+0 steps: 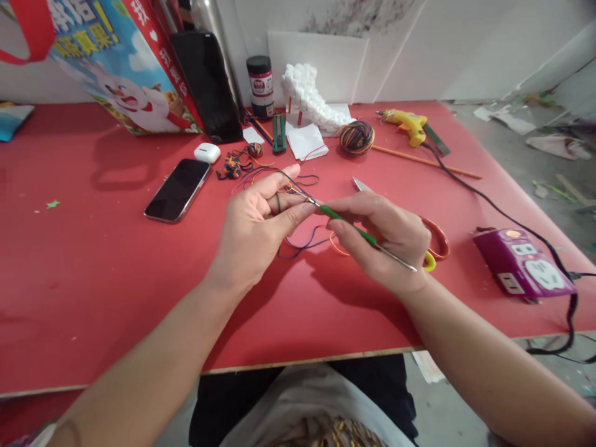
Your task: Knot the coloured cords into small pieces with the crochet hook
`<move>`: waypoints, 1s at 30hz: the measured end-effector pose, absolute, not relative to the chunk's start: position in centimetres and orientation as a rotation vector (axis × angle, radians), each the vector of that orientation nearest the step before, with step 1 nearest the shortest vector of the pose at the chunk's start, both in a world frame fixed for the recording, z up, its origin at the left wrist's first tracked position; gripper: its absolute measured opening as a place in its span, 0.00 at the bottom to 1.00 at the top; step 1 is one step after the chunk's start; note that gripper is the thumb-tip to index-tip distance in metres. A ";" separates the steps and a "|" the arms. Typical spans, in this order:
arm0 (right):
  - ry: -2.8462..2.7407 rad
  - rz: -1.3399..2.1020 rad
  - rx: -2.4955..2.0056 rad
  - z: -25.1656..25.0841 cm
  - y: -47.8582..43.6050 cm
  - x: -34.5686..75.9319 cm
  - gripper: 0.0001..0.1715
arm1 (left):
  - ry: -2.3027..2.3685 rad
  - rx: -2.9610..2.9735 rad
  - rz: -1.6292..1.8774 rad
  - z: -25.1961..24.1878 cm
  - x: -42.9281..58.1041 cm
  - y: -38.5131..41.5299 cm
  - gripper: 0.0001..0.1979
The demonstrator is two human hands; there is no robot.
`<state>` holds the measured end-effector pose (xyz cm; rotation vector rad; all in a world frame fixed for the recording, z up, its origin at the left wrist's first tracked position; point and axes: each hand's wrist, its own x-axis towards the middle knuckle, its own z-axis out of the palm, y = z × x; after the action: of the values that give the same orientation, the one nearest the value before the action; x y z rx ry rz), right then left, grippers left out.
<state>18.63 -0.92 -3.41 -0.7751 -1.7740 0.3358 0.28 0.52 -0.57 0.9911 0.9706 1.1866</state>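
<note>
My right hand (379, 233) pinches a crochet hook with a green grip (350, 226) and metal ends, its tip angled toward my left hand. My left hand (261, 220) is closed, thumb against fingers, on multicoloured yarn (298, 192); a strand loops around one finger and another runs over the raised index finger. The hook's tip meets the yarn at the left fingertips, where the stitches are too small to make out. Loose dark and orange strands (305, 245) lie on the table below. Partly hidden behind my right hand are scissors with orange handles (437, 239).
A ball of yarn (357, 137) sits beyond my hands on the red table (116, 298). At left are a phone (178, 189) and an earbud case (207, 153). A yellow glue gun (405, 124) and a purple power socket (525, 262) with a black cord occupy the right.
</note>
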 end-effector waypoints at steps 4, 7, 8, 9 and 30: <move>-1.847 0.282 -0.746 -3.6 -0.9 18.8 0.15 | 0.948 0.922 1.164 -0.3 0.1 0.7 0.27; -1.900 0.176 -0.699 -4.0 -0.6 19.0 0.19 | 0.924 0.855 1.112 -0.1 0.0 0.9 0.27; -1.916 0.139 -0.689 -4.1 -0.5 19.0 0.20 | 0.917 0.840 1.101 0.0 -0.1 0.9 0.26; -1.930 0.105 -0.682 -4.3 -0.5 19.0 0.20 | 0.911 0.832 1.096 0.0 -0.1 0.9 0.26; -1.728 0.482 -0.894 -2.2 -1.5 19.2 0.10 | 1.104 1.370 1.173 -0.7 -0.8 1.3 0.27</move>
<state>19.22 -1.48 -2.20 -0.8942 -1.7284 0.4824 -0.83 1.27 -0.74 1.3702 1.1037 1.1731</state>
